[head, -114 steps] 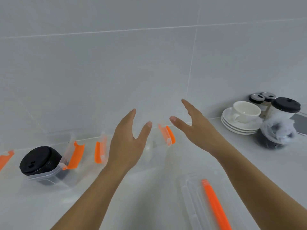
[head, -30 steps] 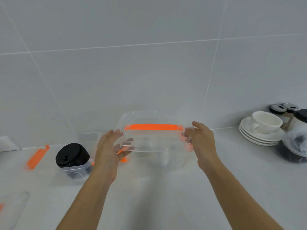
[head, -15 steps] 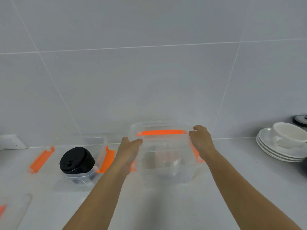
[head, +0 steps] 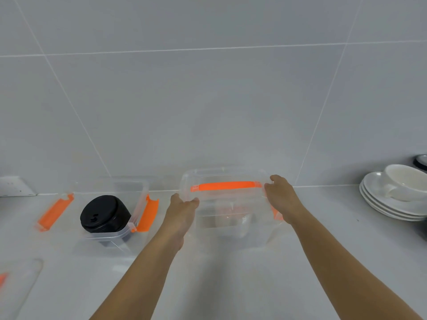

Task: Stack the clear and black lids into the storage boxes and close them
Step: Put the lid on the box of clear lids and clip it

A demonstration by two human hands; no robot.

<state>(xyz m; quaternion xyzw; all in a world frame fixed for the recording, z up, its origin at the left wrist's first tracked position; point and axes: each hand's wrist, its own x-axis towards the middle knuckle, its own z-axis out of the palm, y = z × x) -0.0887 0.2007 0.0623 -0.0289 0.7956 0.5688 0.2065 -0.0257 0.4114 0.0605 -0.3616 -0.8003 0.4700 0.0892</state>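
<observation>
- Since half a second ago, little has shifted: both my hands remain at the ends of the clear rectangular plastic storage box [head: 231, 218], and its clear lid with the orange handle bar [head: 225, 186] sits a touch flatter on the rim.
- My left hand [head: 182, 207] is at the box's left end, fingers [head: 193, 201] curled over the lid's left edge and touching it.
- My right hand [head: 280, 196] is at the right end, fingers [head: 269, 187] bent onto the lid's right edge, just above an orange side latch [head: 276, 214] partly hidden by my wrist.
- Whether either hand grips firmly or only presses down, I cannot tell.
- This box stands on the pale grey table [head: 231, 285] against the tiled wall; faint clear lids [head: 232, 219] show inside it.
- To its left, just beside my left forearm, stands a second clear storage box [head: 111, 229], open, orange latches flipped outward, holding a stack of round black lids [head: 105, 213].
- Another clear lid [head: 18, 287] lies at the near left corner.
- Stacked white saucers with a white cup [head: 397, 195] sit well apart at the right.
</observation>
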